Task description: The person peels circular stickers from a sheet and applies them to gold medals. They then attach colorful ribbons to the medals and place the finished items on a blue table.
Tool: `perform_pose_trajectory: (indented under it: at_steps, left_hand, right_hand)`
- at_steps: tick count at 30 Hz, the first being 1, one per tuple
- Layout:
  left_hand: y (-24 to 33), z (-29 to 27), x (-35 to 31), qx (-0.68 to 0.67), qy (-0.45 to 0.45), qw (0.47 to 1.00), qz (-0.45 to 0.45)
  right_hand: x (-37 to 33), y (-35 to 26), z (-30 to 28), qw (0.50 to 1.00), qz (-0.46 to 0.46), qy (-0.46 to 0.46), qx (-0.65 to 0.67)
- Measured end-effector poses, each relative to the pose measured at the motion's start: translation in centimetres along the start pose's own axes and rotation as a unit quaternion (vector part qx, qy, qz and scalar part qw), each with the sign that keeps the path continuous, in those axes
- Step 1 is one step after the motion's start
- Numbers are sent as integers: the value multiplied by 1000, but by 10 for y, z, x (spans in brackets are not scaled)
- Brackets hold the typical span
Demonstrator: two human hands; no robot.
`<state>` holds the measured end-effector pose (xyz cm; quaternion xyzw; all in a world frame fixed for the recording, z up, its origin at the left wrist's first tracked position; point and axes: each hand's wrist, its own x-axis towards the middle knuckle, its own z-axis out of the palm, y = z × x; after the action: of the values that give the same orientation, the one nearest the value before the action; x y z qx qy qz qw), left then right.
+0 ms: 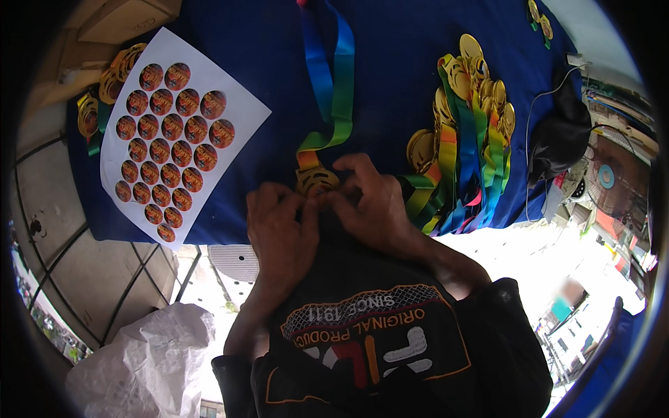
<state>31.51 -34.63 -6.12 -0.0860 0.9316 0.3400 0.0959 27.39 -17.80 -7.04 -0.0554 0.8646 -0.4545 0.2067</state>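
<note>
A gold medal lies at the near edge of the blue-covered table, between my two hands. Its rainbow ribbon runs away from me across the cloth. My left hand has its fingers bent and pressed at the medal's left lower rim. From the other side my right hand pinches at the lower rim, its index finger arched above. A round reddish sticker seems to be at the fingertips on the medal; my fingers partly hide it. Left of my hands lies a white sheet of round red-and-orange stickers.
A heap of gold medals with rainbow ribbons lies to the right. More medals sit at the far left, near cardboard boxes. A black bag and a cable are at the right edge. A white plastic sack stands below left.
</note>
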Motion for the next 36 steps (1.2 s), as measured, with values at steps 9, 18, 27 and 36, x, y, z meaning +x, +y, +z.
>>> perform_pose_trajectory:
  at_steps: [9, 18, 27, 36]
  left_hand:
    - [1, -1, 1, 2, -17, 1000, -8]
    - [2, -3, 2, -1, -21, 1000, -8]
    - [3, -2, 2, 3, -21, 1000, -13]
    - [3, -3, 2, 6, -25, 1000, -19]
  right_hand:
    - [-1, -2, -1, 1000, 16, -18, -11]
    - [1, -2, -1, 1000, 16, -18, -5]
    - [2, -2, -3, 999, 29, -28, -6]
    - [3, -2, -3, 999, 25, -26, -7]
